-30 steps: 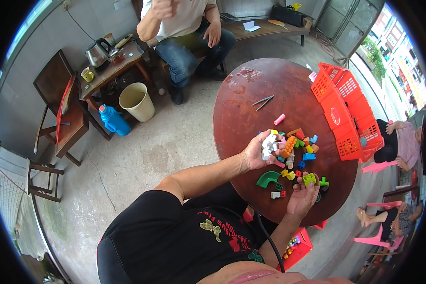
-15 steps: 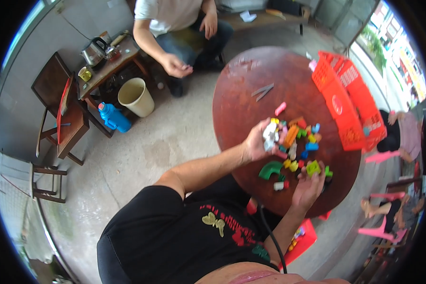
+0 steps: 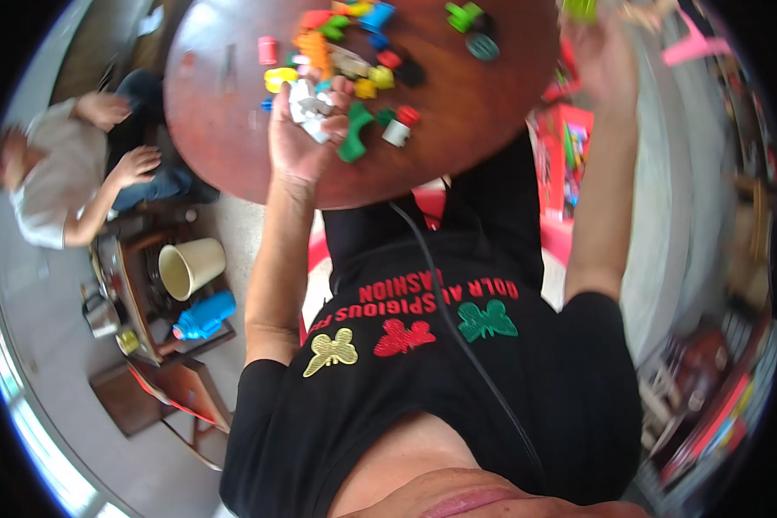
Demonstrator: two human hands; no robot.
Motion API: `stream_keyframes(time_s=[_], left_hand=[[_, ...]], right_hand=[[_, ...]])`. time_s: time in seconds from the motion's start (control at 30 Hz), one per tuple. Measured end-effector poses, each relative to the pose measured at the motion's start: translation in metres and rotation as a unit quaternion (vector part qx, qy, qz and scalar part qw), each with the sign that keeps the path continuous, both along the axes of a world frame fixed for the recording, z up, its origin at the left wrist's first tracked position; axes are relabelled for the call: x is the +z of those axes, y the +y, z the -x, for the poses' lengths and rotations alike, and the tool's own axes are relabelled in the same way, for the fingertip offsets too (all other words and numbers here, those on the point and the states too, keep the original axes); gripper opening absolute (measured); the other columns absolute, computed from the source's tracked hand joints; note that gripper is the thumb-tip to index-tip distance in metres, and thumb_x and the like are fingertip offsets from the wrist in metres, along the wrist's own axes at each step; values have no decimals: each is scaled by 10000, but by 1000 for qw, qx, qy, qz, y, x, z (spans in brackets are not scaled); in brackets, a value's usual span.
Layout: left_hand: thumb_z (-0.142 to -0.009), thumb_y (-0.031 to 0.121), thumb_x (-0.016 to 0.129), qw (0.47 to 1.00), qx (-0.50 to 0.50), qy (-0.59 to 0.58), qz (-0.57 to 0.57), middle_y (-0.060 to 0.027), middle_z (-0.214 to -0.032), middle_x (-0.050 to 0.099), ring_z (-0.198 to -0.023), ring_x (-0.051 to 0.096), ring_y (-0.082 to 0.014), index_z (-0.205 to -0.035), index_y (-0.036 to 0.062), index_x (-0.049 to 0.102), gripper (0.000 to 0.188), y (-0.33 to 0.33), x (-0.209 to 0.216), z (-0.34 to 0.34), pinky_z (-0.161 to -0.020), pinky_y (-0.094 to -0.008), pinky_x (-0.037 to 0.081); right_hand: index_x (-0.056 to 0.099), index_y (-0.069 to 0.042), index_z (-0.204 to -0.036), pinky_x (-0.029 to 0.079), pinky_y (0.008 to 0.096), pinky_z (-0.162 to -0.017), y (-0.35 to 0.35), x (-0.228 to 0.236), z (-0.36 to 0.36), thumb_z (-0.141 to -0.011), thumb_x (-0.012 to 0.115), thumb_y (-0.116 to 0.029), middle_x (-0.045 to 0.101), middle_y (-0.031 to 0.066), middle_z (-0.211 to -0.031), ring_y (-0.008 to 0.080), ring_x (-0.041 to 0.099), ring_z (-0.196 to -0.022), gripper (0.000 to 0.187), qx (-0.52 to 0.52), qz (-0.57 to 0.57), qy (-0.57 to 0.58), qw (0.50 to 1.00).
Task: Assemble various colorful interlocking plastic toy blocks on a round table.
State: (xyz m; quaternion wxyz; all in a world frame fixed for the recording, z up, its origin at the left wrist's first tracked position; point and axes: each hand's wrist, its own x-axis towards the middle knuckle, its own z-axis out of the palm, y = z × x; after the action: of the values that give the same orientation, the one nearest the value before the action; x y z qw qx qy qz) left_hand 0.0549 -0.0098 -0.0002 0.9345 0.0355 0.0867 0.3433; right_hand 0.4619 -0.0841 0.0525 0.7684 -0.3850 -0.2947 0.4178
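From my feed I see the left hand (image 3: 306,129) raised palm-up over the near edge of the round red-brown table (image 3: 457,138), fingers curled loosely around a small cluster of white and grey building bricks (image 3: 309,112); it is half closed, cupping rather than pinching. The right hand (image 3: 604,60) is up near the far right rim of the table, blurred, and I cannot tell how far open it is or whether it grips anything, though a green piece (image 3: 578,9) shows just above it.

My worry is that the cupped cluster is loose: if the palm tilts, bricks could roll off over the table edge onto the floor, since the hand sits right at the rim. The head view is also smeared, so a reach made now could knock the scattered toy bricks (image 3: 354,52) around.

Counts, as far as I can tell: two hands of mine, one table, one cluster in the palm, a dozen or more loose bricks on the table, too blurred to count exactly, one curved green brick (image 3: 354,138) just beside the palm, one cream bucket (image 3: 190,268), one blue bottle (image 3: 203,315), one other person seated at left
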Motion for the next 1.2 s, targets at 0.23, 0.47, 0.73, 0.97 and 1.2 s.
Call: stream_keyframes(time_s=[0.23,0.47,0.73,0.97,1.2], left_hand=[[-921,344,536,967,-166,177,-75,-169,-1117,595,-915,608,-253,-1214,81,526,394,-49,23,-128,-610,-305,514],[-928,342,481,889,-315,253,-215,-129,-1032,626,-901,619,-214,-1220,62,527,407,-108,32,-294,-660,-300,504],[-884,322,578,505,-158,491,-692,-125,-1268,531,-1063,601,-269,-1285,77,530,472,-80,-4,-401,-922,-370,482],[-956,293,535,568,-195,481,-639,-63,-1037,625,-950,582,-150,-1173,44,611,339,-34,95,-93,-792,-272,479],[-907,80,545,524,-225,650,-503,-18,-895,671,-849,575,-107,-997,26,661,157,-139,60,62,-745,-271,457]], right_hand=[[540,-25,-1186,500,283,-719,-134,-1,-145,-956,506,-240,642,96,-1047,171,619,-832,316,-160,60,-135,976],[529,-17,-1205,458,305,-700,-336,-101,-145,-954,494,-167,624,117,-1055,191,591,-839,295,-252,171,14,952],[492,-29,-1259,463,301,-694,-384,-131,-107,-922,554,-244,596,154,-1085,211,563,-828,405,-248,186,66,948],[471,-43,-1299,487,311,-722,-279,-116,-84,-914,577,-266,562,183,-1151,237,576,-844,457,-12,114,88,989],[558,-15,-1088,482,296,-652,-138,-61,17,-905,569,-255,565,140,-1026,185,578,-842,302,387,126,-56,912]])
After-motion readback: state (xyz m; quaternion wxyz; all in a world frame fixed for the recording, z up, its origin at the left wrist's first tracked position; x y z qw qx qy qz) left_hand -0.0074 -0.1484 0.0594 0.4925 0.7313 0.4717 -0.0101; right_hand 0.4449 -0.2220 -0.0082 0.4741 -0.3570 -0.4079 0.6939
